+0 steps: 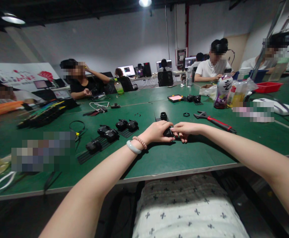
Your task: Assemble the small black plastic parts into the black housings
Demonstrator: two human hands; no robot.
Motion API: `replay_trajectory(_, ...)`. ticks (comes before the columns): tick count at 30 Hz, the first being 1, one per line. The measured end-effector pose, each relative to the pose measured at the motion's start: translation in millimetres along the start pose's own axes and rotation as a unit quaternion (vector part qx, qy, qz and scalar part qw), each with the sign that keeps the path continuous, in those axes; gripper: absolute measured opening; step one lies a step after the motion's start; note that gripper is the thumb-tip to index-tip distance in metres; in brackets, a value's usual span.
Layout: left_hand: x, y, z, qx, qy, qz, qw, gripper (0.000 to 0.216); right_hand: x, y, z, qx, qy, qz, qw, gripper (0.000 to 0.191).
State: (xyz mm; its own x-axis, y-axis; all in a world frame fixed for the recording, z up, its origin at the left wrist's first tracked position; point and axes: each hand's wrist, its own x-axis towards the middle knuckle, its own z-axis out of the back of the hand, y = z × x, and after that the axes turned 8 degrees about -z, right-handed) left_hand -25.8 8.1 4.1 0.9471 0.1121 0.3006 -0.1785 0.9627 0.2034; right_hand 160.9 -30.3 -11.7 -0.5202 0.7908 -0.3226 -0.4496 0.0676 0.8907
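Both hands meet over a small black plastic part on the green table. My left hand, with a bracelet and a bangle at its wrist, curls over that part and grips it from the left. From the right, the fingers of my right hand are bent against the same part; what lies between their tips is too small to make out. Just beyond my left hand stands a black threaded fitting. A black ring nut lies past my right hand, beside an adjustable wrench with a red and black handle.
Several black part assemblies lie to the left. Further left are a looped black cable and a black rack. Bottles, a white device and a red tray occupy the right. Other people sit around the table.
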Motion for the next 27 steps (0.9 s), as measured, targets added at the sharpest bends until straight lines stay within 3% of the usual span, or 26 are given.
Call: replay_trajectory(27, 1.1, -1.3, 1.3, -0.009, 0.003, 0.01, 1.0, 0.049, 0.0, -0.1, 0.1, -0.009, -0.01, -0.007, 1.0, 0.047)
